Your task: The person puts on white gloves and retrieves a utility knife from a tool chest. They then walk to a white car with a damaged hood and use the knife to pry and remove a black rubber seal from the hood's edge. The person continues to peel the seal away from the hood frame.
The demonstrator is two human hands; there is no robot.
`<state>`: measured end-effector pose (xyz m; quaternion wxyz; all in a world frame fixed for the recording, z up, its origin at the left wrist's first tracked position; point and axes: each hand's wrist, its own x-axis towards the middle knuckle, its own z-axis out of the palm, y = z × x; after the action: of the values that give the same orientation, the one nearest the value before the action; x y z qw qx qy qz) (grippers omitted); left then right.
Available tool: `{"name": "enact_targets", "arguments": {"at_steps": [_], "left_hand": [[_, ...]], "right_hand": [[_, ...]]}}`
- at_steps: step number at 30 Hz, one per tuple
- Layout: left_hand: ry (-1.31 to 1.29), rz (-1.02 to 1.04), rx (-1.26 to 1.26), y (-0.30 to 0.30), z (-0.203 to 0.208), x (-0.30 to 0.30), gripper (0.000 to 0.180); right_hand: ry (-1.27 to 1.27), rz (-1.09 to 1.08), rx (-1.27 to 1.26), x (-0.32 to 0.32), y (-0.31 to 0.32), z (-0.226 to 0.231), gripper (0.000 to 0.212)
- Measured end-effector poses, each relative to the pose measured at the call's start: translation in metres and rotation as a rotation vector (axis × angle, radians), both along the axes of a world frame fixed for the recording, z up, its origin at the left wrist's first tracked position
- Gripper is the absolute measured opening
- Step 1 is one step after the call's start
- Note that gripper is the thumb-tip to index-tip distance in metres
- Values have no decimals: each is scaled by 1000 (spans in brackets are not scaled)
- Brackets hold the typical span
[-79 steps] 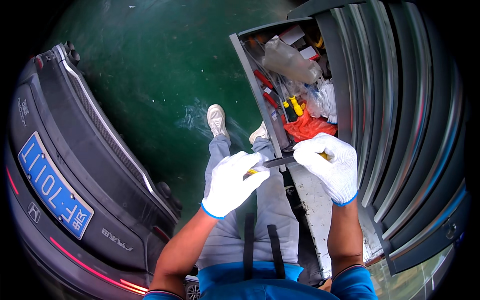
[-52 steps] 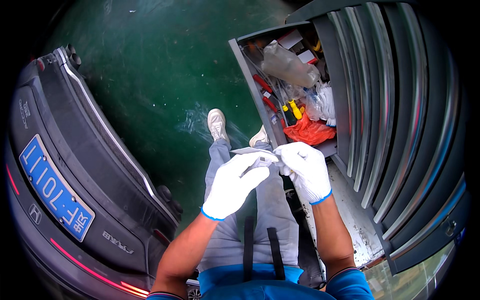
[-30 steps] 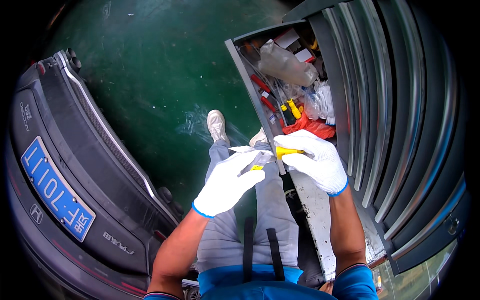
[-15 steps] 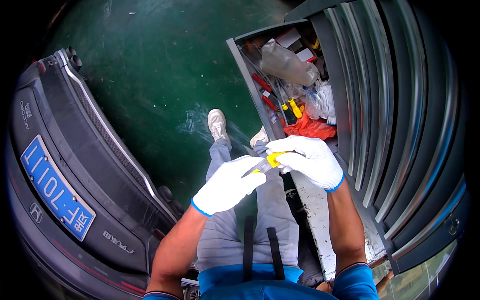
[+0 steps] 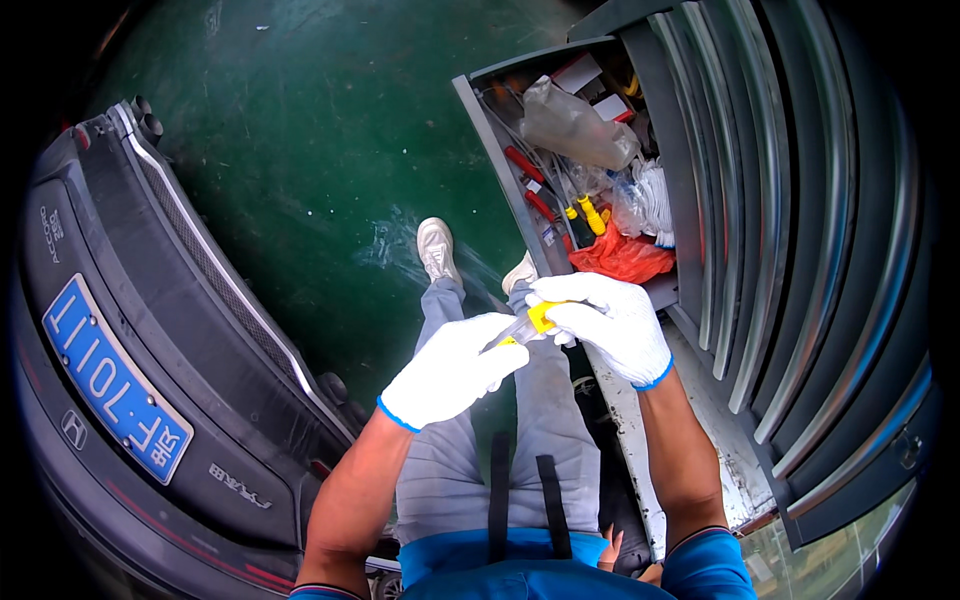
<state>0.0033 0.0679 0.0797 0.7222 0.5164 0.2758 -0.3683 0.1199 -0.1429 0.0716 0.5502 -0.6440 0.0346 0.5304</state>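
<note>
Both my hands wear white knit gloves with blue cuffs. Between them, in front of my thighs, is a slim clear-grey and yellow tool, whose exact kind I cannot make out. My left hand is closed around its lower-left end, where a bit of yellow shows at the fingertips. My right hand pinches the wider yellow part at the upper-right end. The gloved fingers hide much of the tool. Just beyond my right hand lies a red plastic bag in an open drawer.
The open drawer holds yellow-handled screwdrivers, red-handled tools, plastic bags and white gloves. It belongs to a dark tool cabinet on my right. A dark car's rear stands at left. Green floor lies ahead.
My right hand and forearm have shifted slightly left, together with the yellow part. Both hands keep their hold on the tool. A patch of skin now shows near the lower edge beside my waist.
</note>
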Motion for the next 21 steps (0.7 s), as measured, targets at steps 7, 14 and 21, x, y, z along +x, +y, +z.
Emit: {"name": "enact_targets", "arguments": {"at_steps": [7, 14, 21], "left_hand": [[-134, -58, 40, -5, -10, -6, 29], [-228, -44, 185, -16, -22, -7, 39], [-294, -112, 307, -27, -25, -6, 65]], "right_hand": [[70, 76, 51, 1, 0, -7, 30], [76, 10, 63, -17, 5, -6, 32], [-121, -21, 36, -37, -5, -2, 33]]}}
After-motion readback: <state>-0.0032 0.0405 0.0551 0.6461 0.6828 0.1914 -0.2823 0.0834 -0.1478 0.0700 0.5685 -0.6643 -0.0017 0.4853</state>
